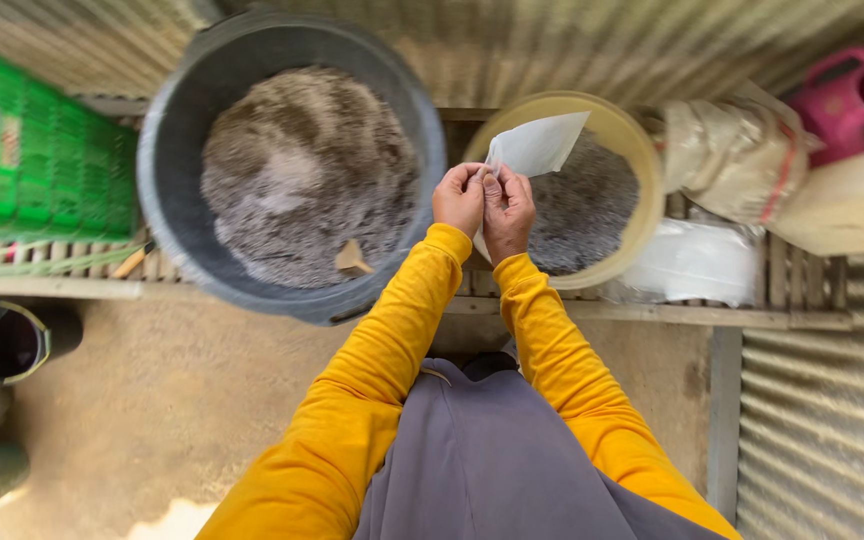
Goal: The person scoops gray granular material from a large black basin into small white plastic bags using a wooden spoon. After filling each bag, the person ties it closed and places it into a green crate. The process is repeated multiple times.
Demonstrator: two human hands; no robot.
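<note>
grey apron cloth fills the bottom centre of the frame, closest to the lens, with two yellow sleeves rising from either side of it toward the middle of the picture. at the sleeve ends the left hand and the right hand meet, pressed side by side just above centre. both pinch the lower edge of a small white plastic bag between thumbs and fingertips; the bag stands up and leans toward the upper right, flat and pale, its mouth down at the fingers. whether the mouth is parted i cannot tell.

behind the bag, right of centre, sits a round yellow basin holding dark grey granular mix. to the upper left of the hands, a large dark tub takes up much of the upper middle, heaped with the same grey, crumbly material, lighter at the crown; a small tan scrap lies on it near its lower rim. both vessels rest on a slatted wooden bench that runs across the frame.

at the far left edge a green plastic crate sits on the bench. at the upper right lie a crumpled tan sack, a pink plastic container, and below them a stack of clear plastic bags. lower left, on the sandy ground, stands a black cylinder. corrugated metal sheet covers the lower right corner.
</note>
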